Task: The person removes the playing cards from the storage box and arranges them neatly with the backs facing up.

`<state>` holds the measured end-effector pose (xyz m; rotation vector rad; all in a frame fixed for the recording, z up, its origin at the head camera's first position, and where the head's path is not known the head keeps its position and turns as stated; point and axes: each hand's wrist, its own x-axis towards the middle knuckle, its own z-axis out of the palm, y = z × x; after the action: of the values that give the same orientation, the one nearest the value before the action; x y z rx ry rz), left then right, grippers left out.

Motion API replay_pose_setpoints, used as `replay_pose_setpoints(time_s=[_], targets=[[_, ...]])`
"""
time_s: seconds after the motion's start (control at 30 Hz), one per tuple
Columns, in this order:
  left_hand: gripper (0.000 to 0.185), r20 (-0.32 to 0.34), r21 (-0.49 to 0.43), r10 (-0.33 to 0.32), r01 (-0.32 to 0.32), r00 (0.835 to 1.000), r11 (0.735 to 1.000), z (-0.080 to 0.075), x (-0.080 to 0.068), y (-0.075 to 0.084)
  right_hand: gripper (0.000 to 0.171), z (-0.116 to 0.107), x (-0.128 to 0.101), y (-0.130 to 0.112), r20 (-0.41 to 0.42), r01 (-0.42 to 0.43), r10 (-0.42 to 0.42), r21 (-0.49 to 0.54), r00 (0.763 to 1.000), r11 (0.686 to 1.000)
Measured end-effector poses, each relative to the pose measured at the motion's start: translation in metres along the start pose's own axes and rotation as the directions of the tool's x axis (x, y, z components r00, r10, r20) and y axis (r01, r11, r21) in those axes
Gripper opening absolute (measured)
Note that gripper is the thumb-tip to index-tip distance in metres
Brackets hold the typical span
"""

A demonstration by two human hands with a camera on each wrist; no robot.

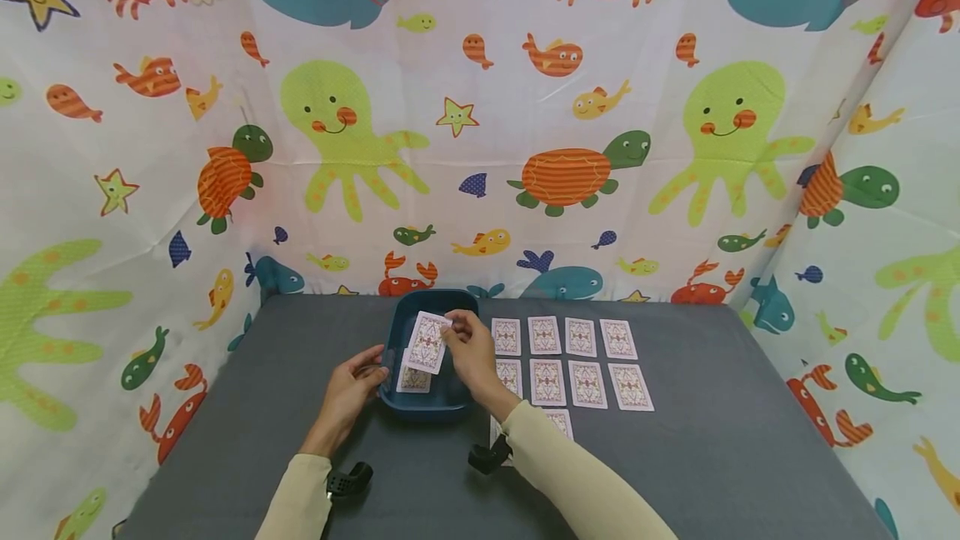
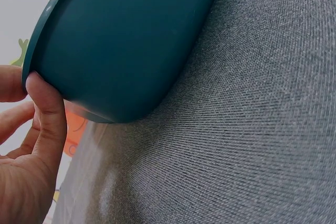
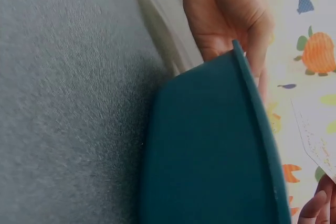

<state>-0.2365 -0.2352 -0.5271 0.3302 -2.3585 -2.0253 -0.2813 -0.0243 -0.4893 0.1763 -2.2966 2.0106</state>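
A dark teal tray [image 1: 393, 338] stands on the grey table [image 1: 675, 457], with one playing card [image 1: 414, 379] lying face down inside it. My right hand [image 1: 467, 342] pinches another face-down card [image 1: 427, 342] and holds it tilted over the tray. My left hand [image 1: 354, 386] grips the tray's left rim, thumb [image 2: 48, 109] against the outer wall [image 2: 126, 40]. The right wrist view shows the tray's wall [image 3: 205, 156] and a corner of the held card [image 3: 317, 135].
Several face-down cards [image 1: 566, 361] lie in rows on the table to the right of the tray. A curtain with sea animals [image 1: 480, 107] closes off the back and both sides. Black wrist camera mounts [image 1: 347, 480] show by my sleeves.
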Motion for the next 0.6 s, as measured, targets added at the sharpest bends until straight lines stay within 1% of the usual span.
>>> replay_pose_setpoints(time_s=[0.13,0.17,0.23,0.33,0.4,0.47,0.53,0.6], targets=[[0.045,0.000,-0.004,0.001,-0.001,1.000,1.000,0.000,0.000,0.000,0.019,-0.009,-0.006,-0.002,0.002,-0.022,0.022,0.041,1.000,0.999],[0.046,0.001,-0.002,0.001,-0.001,1.000,1.000,0.001,0.000,0.000,0.020,-0.011,-0.008,-0.003,0.001,-0.021,0.021,0.054,1.000,0.998],[0.046,0.001,-0.001,0.000,0.000,1.000,1.000,0.001,0.000,-0.001,0.021,-0.018,-0.015,-0.012,0.007,-0.019,0.018,0.074,1.000,0.997],[0.046,0.001,0.007,-0.005,0.005,1.000,1.000,0.002,0.000,-0.001,0.023,-0.029,-0.019,-0.014,0.010,-0.008,0.007,0.109,1.000,0.994],[0.046,0.003,0.012,-0.009,0.009,1.000,1.000,0.002,0.000,-0.002,0.025,-0.037,-0.022,-0.015,0.006,-0.005,0.004,0.111,1.000,0.994],[0.046,0.002,0.017,-0.013,0.013,1.000,1.000,0.002,0.000,-0.002,0.027,-0.043,-0.021,-0.007,-0.009,-0.005,0.006,0.110,1.000,0.994],[0.046,0.001,0.020,-0.012,0.012,1.000,1.000,0.001,0.000,-0.002,0.027,-0.049,-0.025,-0.007,-0.018,-0.006,0.007,0.100,1.000,0.995],[0.045,-0.001,0.020,-0.013,0.013,1.000,1.000,0.001,0.000,-0.002,0.026,-0.055,-0.028,-0.006,-0.020,-0.015,0.017,0.098,1.000,0.995]])
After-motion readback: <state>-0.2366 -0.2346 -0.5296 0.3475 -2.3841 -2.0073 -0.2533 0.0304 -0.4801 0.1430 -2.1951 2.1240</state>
